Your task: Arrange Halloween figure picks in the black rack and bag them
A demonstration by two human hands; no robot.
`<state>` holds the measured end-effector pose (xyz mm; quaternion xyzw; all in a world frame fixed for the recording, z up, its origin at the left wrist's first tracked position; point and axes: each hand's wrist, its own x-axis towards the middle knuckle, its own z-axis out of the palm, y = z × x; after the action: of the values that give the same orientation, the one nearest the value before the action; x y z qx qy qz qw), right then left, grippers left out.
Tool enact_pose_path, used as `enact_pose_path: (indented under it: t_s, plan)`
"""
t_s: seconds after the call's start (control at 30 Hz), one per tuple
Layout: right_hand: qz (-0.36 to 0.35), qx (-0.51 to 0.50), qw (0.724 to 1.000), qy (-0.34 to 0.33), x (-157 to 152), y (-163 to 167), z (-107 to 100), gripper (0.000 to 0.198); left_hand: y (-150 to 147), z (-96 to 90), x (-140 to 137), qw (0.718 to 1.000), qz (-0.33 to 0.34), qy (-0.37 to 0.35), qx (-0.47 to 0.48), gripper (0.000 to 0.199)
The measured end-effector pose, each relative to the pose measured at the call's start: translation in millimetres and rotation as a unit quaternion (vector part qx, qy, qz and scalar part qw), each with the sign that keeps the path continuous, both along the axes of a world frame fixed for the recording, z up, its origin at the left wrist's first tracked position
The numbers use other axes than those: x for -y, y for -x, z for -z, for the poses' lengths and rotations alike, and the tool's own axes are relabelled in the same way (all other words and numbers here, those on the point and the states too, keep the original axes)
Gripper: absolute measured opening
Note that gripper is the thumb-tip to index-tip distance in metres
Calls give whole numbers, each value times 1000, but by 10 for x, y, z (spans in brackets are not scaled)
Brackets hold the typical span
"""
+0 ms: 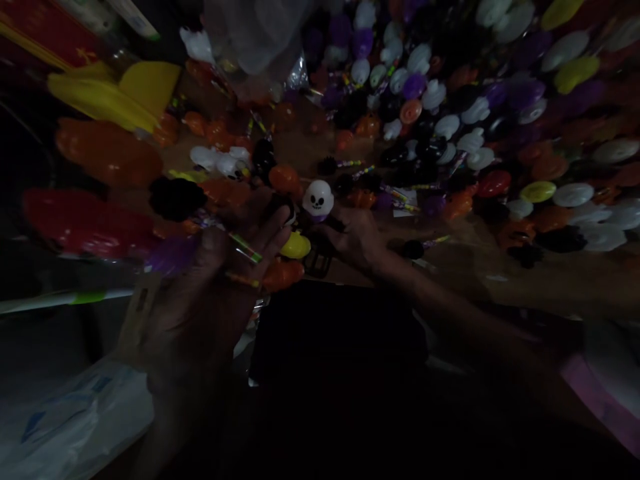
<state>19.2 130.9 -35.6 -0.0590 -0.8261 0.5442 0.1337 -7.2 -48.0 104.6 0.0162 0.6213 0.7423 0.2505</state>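
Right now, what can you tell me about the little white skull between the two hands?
The white skull is a small, rounded piece, smooth and plastic-looking, with black eye sockets, a small dark nose and a toothy black mouth. A purple part shows just beneath it. It sits roughly upright, face toward the camera, between the left hand and right hand. The right fingers are close to its base; the dimness hides whether they grip it.

The light is very low — deep shadow swallows the far left and the bottom middle; a flat, brown tabletop (487,275) spans the view, dull with faint sheen; at lower left a crumpled, white plastic bag with blue print (85,417) lies beside dim grey ground (30,343); at lower right — a smooth pink sheet (600,400), its material unclear.
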Motion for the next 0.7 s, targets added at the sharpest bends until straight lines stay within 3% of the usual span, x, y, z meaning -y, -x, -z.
enact_pose_path:
  t_s: [0.2, 0.37, 0.5, 0.6, 0.7]
  plan:
    - [-5, -22, 988, -150, 28, -25, 50, 18, 46, 89, 1, 998, -10, -66, 10, 17]
    - [-21, -13, 986, -164, 20, -18, 87, 18, 77, 156, 13, 997, -1, -80, 1, 21]
    - [-36, -12, 980, -193, 39, -22, 124, 17, 80, 26, -38, 996, 10, -90, -13, 17]
    - [-56, -6, 976, -212, 56, -27, 147, 20, 86, -96, -161, 997, 10, -66, -26, 15]
    - [-80, -1, 977, -198, 63, -50, 130, 21, 77, -128, -287, 1000, 3, -16, -21, 29]
